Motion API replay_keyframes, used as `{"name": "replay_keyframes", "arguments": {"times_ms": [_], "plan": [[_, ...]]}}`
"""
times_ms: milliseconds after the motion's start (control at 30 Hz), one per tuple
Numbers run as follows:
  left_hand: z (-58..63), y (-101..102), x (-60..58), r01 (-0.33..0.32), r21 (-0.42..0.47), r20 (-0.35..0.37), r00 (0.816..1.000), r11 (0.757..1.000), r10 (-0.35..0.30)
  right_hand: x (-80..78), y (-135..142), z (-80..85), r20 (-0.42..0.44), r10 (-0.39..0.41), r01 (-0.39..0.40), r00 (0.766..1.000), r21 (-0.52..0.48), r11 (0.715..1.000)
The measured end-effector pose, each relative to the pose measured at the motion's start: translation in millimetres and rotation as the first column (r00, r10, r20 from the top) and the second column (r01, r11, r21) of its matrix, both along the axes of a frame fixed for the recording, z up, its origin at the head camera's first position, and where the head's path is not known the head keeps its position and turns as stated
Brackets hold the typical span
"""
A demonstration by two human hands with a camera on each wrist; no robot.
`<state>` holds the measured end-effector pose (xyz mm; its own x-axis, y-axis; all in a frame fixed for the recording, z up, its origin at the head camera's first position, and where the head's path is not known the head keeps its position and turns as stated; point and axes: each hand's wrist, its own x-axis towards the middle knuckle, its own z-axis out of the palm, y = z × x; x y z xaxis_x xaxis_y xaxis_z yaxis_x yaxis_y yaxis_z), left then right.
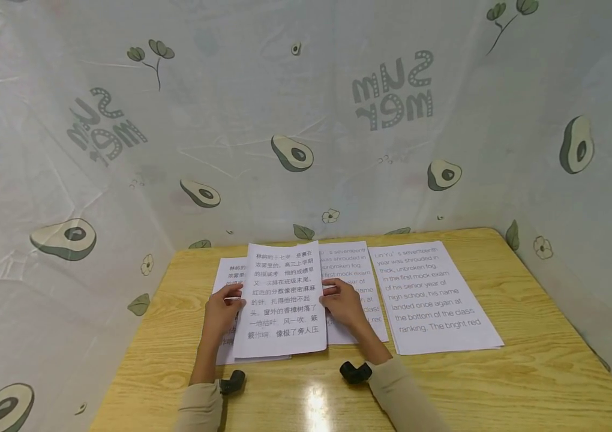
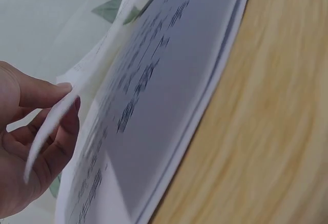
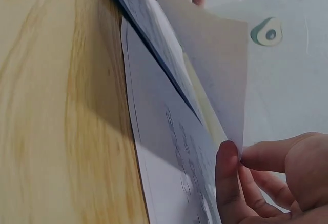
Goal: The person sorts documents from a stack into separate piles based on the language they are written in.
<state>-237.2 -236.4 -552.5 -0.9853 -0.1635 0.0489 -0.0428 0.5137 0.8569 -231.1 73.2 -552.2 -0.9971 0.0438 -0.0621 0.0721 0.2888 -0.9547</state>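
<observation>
Both hands hold one sheet of paper (image 1: 282,300) printed with Chinese text, raised over the other papers. My left hand (image 1: 222,312) pinches its left edge between thumb and fingers; in the left wrist view the sheet (image 2: 48,126) bends in that grip. At the opposite edge, my right hand (image 1: 345,303) pinches the paper, thumb in front and fingers behind. Beneath lies a stack of Chinese-printed pages (image 1: 227,351), partly covered by the held sheet. Just right of it is a stack of English-printed pages (image 1: 360,288), partly hidden by the right hand and the sheet.
Another stack of English pages (image 1: 438,300) lies farther right on the wooden table (image 1: 543,372). A pale cloth with avocado prints (image 1: 292,153) hangs behind the table and along both sides. Black wrist devices (image 1: 356,372) sit at both sleeves.
</observation>
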Motion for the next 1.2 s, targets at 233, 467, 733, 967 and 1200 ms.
{"name": "replay_keyframes", "arguments": {"times_ms": [233,467,733,967,1200], "plan": [[2.6,-22.0,-0.2,-0.027,-0.044,0.028,0.999,0.999,0.028,-2.8,-20.7,-0.5,-0.02,0.057,-0.057,0.998,-0.015,0.998],[6.2,-39.4,-0.8,-0.052,-0.062,0.031,0.998,0.997,0.054,-4.5,-38.4,0.3,-0.012,0.093,-0.093,0.996,-0.038,0.995],[4.7,-58.2,-1.9,-0.051,-0.068,0.061,0.997,0.996,0.055,-6.0,-55.6,-0.3,-0.03,0.123,-0.124,0.992,-0.04,0.991],[5.4,-70.4,1.7,-0.051,-0.099,0.085,0.995,0.994,0.059,-6.2,-67.9,1.5,-0.015,0.116,-0.116,0.993,-0.05,0.992],[7.7,-73.3,1.7,-0.059,-0.089,0.097,0.993,0.994,0.067,-8.5,-75.2,2.4,-0.027,0.109,-0.11,0.994,-0.025,0.994]]}}
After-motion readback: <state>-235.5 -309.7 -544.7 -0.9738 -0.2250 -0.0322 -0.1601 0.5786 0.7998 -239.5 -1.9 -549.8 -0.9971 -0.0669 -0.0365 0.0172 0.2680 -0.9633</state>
